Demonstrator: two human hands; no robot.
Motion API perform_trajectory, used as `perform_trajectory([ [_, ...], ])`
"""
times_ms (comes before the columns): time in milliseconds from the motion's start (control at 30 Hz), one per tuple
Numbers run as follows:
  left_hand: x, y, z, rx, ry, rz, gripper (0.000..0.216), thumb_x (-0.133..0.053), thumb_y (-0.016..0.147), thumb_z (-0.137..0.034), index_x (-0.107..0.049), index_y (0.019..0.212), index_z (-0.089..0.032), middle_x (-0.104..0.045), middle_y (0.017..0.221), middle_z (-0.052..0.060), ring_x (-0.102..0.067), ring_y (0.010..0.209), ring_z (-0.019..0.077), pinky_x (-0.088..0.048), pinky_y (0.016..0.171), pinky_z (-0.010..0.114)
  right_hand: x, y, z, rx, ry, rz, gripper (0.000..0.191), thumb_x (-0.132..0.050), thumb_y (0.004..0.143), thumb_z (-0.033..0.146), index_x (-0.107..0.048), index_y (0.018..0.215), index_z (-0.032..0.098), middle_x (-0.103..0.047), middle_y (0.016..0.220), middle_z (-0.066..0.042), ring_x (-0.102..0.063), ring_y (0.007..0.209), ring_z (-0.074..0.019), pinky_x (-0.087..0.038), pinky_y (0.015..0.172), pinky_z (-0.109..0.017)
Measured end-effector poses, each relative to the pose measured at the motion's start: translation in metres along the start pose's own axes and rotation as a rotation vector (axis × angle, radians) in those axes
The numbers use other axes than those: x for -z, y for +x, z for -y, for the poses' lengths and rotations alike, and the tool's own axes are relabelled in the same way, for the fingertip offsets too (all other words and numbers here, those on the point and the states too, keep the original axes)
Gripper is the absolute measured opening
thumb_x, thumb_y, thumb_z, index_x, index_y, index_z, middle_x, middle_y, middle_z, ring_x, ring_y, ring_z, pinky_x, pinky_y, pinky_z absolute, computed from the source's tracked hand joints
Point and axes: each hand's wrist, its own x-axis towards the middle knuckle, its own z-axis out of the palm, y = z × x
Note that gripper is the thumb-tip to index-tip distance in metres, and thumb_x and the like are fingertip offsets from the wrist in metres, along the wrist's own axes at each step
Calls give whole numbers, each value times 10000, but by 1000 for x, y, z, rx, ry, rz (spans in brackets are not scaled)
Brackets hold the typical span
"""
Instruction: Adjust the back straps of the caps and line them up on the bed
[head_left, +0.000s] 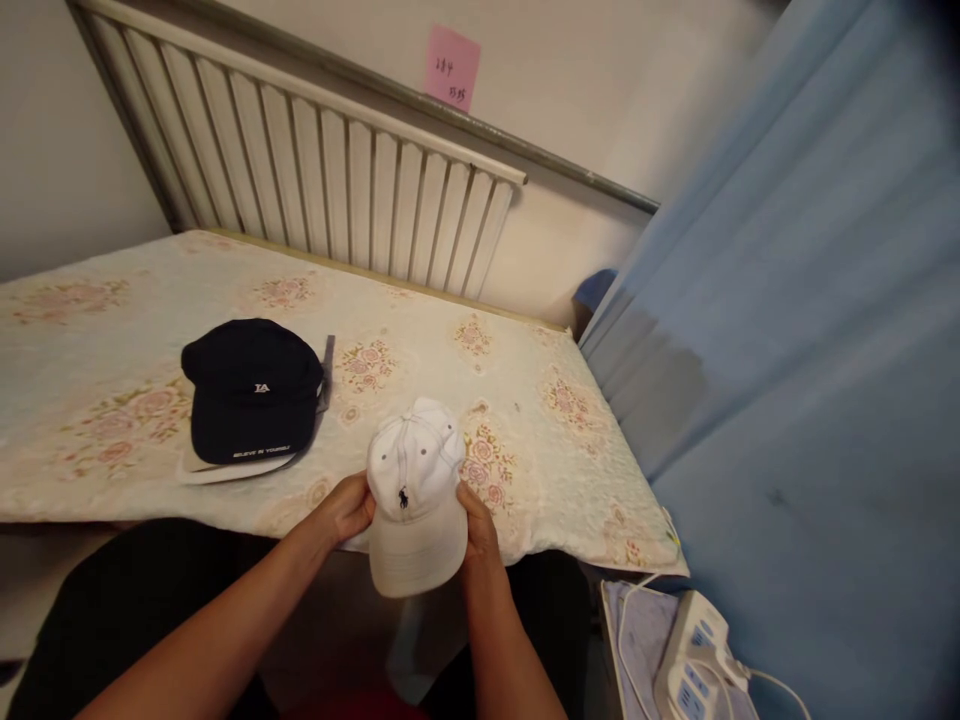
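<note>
The left hand (351,508) and the right hand (478,522) are holding a white fabric baseball cap (411,480) between them, its cream curved brim pointing down toward the person. Each grip is closing on one side of this cap, the fingers partly hiding behind it. A small dark horse-and-rider emblem (403,497) is showing on its front. The cap is hovering or resting at the near edge of a cream quilted cover with pink flowers (420,335); which of the two, I cannot tell. Its brim is reaching past that edge.

Well to the left, a black fabric cap with white lettering (255,385) is lying on the cover, a pale brim (225,472) sticking out beneath it. Behind, a ribbed white radiator (330,180) is lining the wall, while a pale blue curtain (795,360) is hanging on the right beside a white power strip (694,650).
</note>
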Motion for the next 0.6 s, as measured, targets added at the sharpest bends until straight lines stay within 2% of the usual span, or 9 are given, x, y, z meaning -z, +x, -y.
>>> perform_trajectory([
  [100,3,3,-1,1,3,3,421,-460,842,-26,-544,1252,-75,-734,978,142,-709,882,253,-559,807,347,-8,3,2,56,19,21,501,-673,744,335,-599,1216,185,-729,1044,-84,-667,999,-263,-505,890,-437],
  [233,7,6,-2,27,-16,1,443,-442,836,-21,-531,1267,-68,-729,992,154,-711,877,253,-557,827,353,-18,0,3,109,48,-27,465,-662,738,330,-623,1184,201,-713,1095,-75,-642,1051,-269,-486,926,-455],
  [300,8,6,-2,45,-20,6,455,-451,825,-20,-523,1271,-66,-728,996,155,-711,879,259,-555,832,372,-21,-1,1,60,41,-49,451,-637,765,410,-645,1150,176,-724,1058,-93,-636,1057,-280,-484,923,-467],
  [433,7,2,-3,78,-27,15,459,-480,804,-32,-528,1259,-66,-730,986,157,-707,886,280,-548,840,414,-19,1,-6,-69,25,1,612,-491,812,618,-651,1145,130,-732,1011,-124,-623,1078,-291,-475,923,-489],
  [600,9,-1,-6,101,-40,20,436,-487,792,-35,-547,1224,-57,-732,953,162,-712,855,287,-549,834,422,-9,7,-13,-79,24,26,654,-437,823,653,-634,1178,140,-733,1030,-111,-611,1107,-269,-460,954,-464],
])
